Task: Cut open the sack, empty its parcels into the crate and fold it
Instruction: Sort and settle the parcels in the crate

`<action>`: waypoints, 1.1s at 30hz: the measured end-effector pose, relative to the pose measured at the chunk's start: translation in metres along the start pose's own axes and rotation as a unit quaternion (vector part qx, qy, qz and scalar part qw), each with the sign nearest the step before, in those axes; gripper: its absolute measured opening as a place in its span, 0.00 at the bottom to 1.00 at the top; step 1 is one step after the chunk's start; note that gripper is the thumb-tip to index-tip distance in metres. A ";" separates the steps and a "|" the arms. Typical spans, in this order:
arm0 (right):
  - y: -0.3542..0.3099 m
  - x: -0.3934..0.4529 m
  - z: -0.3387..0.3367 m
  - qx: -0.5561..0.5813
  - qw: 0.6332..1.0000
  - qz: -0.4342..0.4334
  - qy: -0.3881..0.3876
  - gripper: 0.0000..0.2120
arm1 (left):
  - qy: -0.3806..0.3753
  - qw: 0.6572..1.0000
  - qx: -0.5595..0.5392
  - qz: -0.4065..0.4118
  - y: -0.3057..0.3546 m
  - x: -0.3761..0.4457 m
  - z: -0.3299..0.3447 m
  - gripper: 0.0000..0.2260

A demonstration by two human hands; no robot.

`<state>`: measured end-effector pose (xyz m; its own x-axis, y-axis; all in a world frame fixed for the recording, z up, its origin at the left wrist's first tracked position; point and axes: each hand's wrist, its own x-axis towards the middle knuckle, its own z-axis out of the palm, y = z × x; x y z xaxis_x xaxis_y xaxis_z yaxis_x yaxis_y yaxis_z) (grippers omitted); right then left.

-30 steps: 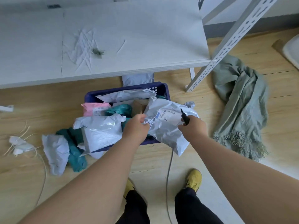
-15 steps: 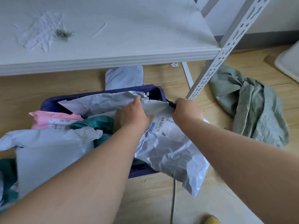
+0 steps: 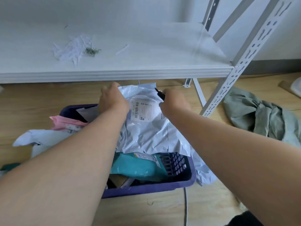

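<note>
A purple crate (image 3: 146,188) stands on the floor, heaped with parcels. On top lies a large grey parcel (image 3: 146,132) with a barcode label. My left hand (image 3: 112,101) grips its far left corner. My right hand (image 3: 174,103) is at its far right corner, fingers curled round a black cutter (image 3: 160,94) whose tip points up and left. Under the grey parcel sit a teal parcel (image 3: 136,167) and a pink parcel (image 3: 65,124). The green sack (image 3: 263,118) lies crumpled on the floor at the right, apart from both hands.
A white shelf board (image 3: 130,38) overhangs the crate's far side, with paper scraps (image 3: 73,48) on it. Its perforated metal upright (image 3: 244,59) slants down at the right. Another pale parcel (image 3: 42,137) hangs over the crate's left side. A grey cable (image 3: 185,206) runs along the floor.
Both hands have moved the grey parcel away from me, from the crate's near right side onto the pile. My view has leaned in closer over the crate.
</note>
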<state>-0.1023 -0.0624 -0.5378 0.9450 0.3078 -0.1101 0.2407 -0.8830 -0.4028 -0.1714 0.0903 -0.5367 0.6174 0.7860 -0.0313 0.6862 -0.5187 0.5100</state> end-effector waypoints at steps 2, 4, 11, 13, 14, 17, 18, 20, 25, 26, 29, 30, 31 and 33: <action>0.007 -0.005 0.015 -0.054 0.998 -0.002 -0.034 0.13 | -0.005 0.999 0.048 -0.007 -0.010 -0.006 0.006 0.34; 0.022 -0.014 0.033 -0.064 0.996 0.010 -0.064 0.19 | -0.003 0.997 0.061 0.048 -0.019 -0.022 0.023 0.42; 0.059 -0.034 0.059 0.176 0.963 0.083 -0.185 0.27 | 0.076 0.974 0.126 0.174 -0.014 -0.062 0.063 0.45; 0.062 -0.035 0.062 0.267 0.927 0.116 -0.238 0.17 | 0.019 0.973 0.152 0.174 -0.009 -0.062 0.064 0.43; 0.063 -0.035 0.063 0.297 0.914 0.126 -0.247 0.13 | -0.021 0.972 0.170 0.163 -0.007 -0.062 0.063 0.42; 0.066 -0.033 0.066 0.379 0.886 0.186 -0.193 0.10 | -0.105 0.964 0.190 0.153 -0.002 -0.060 0.059 0.41; 0.066 -0.032 0.065 0.411 0.871 0.212 -0.167 0.09 | -0.122 0.960 0.193 0.161 0.000 -0.061 0.059 0.41; 0.067 -0.031 0.061 0.443 0.857 0.228 -0.131 0.07 | -0.134 0.953 0.200 0.183 0.006 -0.066 0.062 0.40; 0.085 -0.029 0.047 0.303 0.934 0.187 -0.029 0.12 | -0.234 0.947 0.140 0.172 0.026 -0.090 0.083 0.41; 0.090 -0.029 0.047 0.298 0.934 0.195 -0.031 0.12 | -0.248 0.950 0.103 0.157 0.027 -0.095 0.087 0.41; 0.098 -0.033 0.048 0.329 0.915 0.230 -0.051 0.09 | -0.184 0.975 0.048 0.113 0.026 -0.103 0.088 0.29; 0.098 -0.034 0.047 0.329 0.915 0.229 -0.053 0.07 | -0.154 0.981 0.055 0.104 0.024 -0.103 0.089 0.26; 0.099 -0.034 0.047 0.324 0.917 0.227 -0.056 0.05 | -0.145 0.981 0.066 0.108 0.023 -0.105 0.091 0.23; 0.100 -0.034 0.047 0.312 0.921 0.223 -0.067 0.03 | -0.204 0.962 0.103 0.151 0.026 -0.108 0.102 0.21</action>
<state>-0.1210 -0.1446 -0.6166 0.8739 0.0414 -0.4844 -0.3775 -0.5700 -0.7298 -0.1816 -0.0426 -0.6076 0.8709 0.4135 -0.2657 0.4881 -0.7910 0.3689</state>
